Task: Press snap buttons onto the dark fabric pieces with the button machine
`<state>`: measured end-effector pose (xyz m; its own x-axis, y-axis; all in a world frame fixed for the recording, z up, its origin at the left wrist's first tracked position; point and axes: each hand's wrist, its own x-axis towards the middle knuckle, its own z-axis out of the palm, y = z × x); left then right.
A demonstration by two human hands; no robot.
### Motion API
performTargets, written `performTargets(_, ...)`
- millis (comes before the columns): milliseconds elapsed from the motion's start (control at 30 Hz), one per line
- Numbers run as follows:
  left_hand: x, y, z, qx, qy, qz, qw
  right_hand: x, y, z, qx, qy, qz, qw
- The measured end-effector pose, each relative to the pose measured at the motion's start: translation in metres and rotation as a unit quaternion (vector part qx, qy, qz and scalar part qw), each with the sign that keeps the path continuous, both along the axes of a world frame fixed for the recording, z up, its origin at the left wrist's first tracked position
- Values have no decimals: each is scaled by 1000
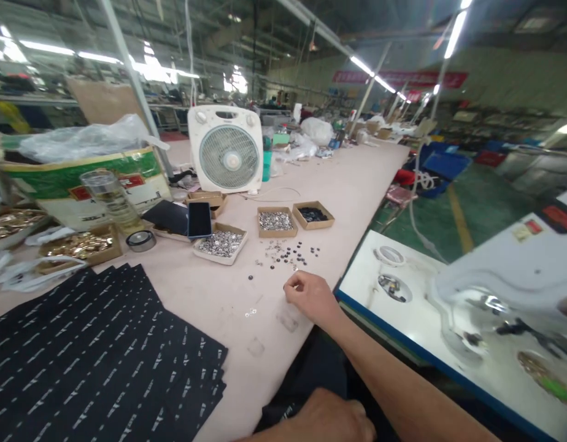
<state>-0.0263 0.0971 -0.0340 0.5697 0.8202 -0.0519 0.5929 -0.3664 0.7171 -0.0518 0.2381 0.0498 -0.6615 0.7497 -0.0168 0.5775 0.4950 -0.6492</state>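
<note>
Pressing thumb to finger, contents unclear, the right hand (310, 297) hovers near loose fasteners (286, 260) seemingly unused, nothing visibly finished; how the left hand (328, 417) grips cannot be told.

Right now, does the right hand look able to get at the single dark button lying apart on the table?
Probably yes: only bare tabletop shows between the right hand and the dark button, so the way looks free.
</note>
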Motion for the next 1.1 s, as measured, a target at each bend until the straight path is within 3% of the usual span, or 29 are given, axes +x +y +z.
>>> performTargets(100,-2,-8,3,31,58,11,998,75,-23,-3,-90,38,-37,994)
performTargets(200,-5,-17,13,74,83,3,994,148,-57,-21,-176,73,-98,977)
performTargets(367,7,-32,22,101,134,-59,984,221,-116,-47,-268,125,-179,938)
performTargets(467,18,-45,23,123,169,-73,975,240,-142,-47,-296,137,-212,921)
performTargets(667,28,-71,26,157,156,-81,972,263,-171,-41,-270,132,-201,932)
performTargets(1100,37,-87,41,244,66,-24,967,283,-193,-32,-254,175,-159,938)
